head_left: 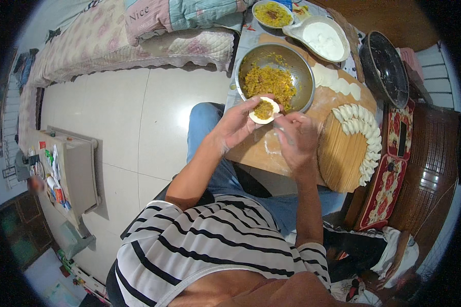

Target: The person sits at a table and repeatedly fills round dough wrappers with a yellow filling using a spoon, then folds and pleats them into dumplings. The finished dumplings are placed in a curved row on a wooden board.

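My left hand [236, 122] holds a round dumpling wrapper [253, 117] with yellowish-brown filling [264, 109] heaped in its middle. The wrapper is flat and uncovered, at the near rim of a steel mixing bowl [306, 100]. Slightly blurred, my right hand [297, 140] has its fingertips at the wrapper's right edge; whether they pinch it is unclear. More chopped filling [269, 82] lies in the bowl. Right of my right hand, folded dumplings [373, 144] line the far and right edge of a round slatted tray [340, 157].
Flat wrappers [336, 82] overlap on the floured wooden board [249, 153] beyond the tray. Farther back are a bowl of white flour [322, 40] and a bowl of yellow food [272, 15]. A dark pan [384, 69] leans at the right. A bed [138, 50] stands across the tiled floor.
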Demonstrator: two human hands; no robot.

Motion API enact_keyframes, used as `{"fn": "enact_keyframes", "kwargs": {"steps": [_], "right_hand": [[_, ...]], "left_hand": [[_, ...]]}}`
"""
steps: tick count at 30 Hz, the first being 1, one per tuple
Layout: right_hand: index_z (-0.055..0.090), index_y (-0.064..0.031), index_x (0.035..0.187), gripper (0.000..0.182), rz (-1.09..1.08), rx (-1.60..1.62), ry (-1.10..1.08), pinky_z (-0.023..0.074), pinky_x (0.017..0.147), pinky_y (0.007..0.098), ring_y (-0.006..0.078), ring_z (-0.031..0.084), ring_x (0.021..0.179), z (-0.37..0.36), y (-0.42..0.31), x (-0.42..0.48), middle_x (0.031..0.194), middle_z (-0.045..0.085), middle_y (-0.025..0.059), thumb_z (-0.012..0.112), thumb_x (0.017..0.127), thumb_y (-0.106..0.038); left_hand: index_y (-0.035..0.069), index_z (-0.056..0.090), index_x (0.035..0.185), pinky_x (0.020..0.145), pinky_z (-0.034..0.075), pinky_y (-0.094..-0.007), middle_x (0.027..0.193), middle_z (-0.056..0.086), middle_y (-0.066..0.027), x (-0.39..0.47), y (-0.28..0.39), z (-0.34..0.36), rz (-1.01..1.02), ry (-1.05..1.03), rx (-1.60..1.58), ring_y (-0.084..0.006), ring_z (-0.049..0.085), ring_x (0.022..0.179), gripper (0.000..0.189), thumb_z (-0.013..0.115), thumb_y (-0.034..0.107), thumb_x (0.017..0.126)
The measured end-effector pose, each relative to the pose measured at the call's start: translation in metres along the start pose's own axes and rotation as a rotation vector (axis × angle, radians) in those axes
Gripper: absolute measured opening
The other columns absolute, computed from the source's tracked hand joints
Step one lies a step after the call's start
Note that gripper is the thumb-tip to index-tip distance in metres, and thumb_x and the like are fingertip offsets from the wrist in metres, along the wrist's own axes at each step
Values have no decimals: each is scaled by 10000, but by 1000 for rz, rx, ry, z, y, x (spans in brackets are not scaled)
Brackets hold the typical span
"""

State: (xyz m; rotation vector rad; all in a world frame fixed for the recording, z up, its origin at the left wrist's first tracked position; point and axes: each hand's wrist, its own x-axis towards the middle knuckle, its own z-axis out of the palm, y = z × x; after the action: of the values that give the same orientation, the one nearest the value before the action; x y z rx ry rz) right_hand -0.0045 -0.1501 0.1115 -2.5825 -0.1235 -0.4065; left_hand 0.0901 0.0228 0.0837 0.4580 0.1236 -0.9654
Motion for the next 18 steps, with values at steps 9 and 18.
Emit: {"fn": "enact_keyframes", "kwargs": {"steps": [9, 18], "right_hand": [[728, -162, 889, 198, -69, 100, 111, 437, 782, 390, 234, 566, 888, -6, -12, 10, 964, 578, 28, 800, 713, -109], [699, -67, 864, 153, 324, 528, 253, 478, 766, 323, 198, 575, 856, -13, -34, 9, 915, 556, 63, 777, 743, -16]], "left_hand": [[-35, 490, 1364, 1021, 480, -313, 1284, 581, -140, -12, -7, 20, -13, -52, 288, -190, 581, 1179, 422, 424, 242, 1053], [-16, 483, 1392, 989, 451, -296, 1305, 585, -105, -32, -2, 38, 201, -245, 970, -137, 542, 1175, 537, 642, 253, 955]]}}
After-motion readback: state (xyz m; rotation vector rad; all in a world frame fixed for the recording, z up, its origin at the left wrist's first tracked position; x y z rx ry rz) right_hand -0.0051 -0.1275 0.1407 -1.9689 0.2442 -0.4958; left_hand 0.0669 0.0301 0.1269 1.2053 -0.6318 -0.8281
